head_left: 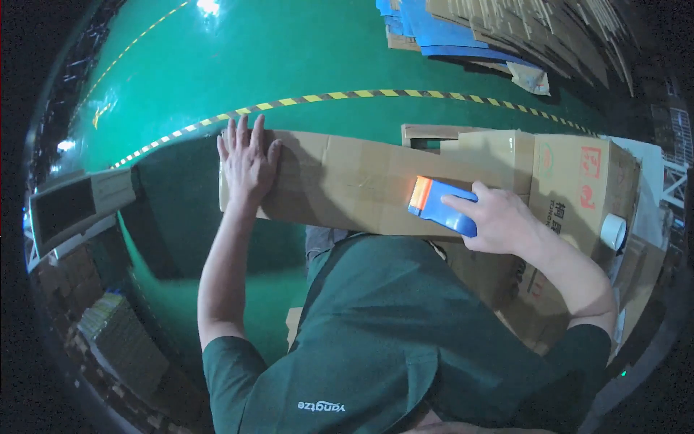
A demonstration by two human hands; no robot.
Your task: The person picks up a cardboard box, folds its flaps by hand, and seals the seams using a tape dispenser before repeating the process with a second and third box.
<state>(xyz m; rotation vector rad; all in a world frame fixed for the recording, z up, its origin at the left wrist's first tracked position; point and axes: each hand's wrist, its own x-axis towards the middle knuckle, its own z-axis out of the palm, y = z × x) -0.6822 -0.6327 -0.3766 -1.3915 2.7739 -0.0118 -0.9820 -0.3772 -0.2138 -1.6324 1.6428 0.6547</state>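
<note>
A long, narrow cardboard box [347,170] lies crosswise in front of my body. My left hand [247,163] rests on its left end, fingers stretched out over the far edge. Toward the box's right part, my right hand [499,220] grips a blue hand-held tool [442,206] with an orange front end, index finger along its top. The tool's front points left, close over the cardboard, with an orange glow beside it. I cannot tell exactly what kind of tool it is.
Printed cartons [571,181] stand at the right, with a white tape roll [614,231] on their side. Flattened cardboard [520,29] and blue sheets [441,29] are stacked at the back right. Yellow-black floor tape [340,95] crosses the green floor. A grey-framed dark panel [79,210] is left.
</note>
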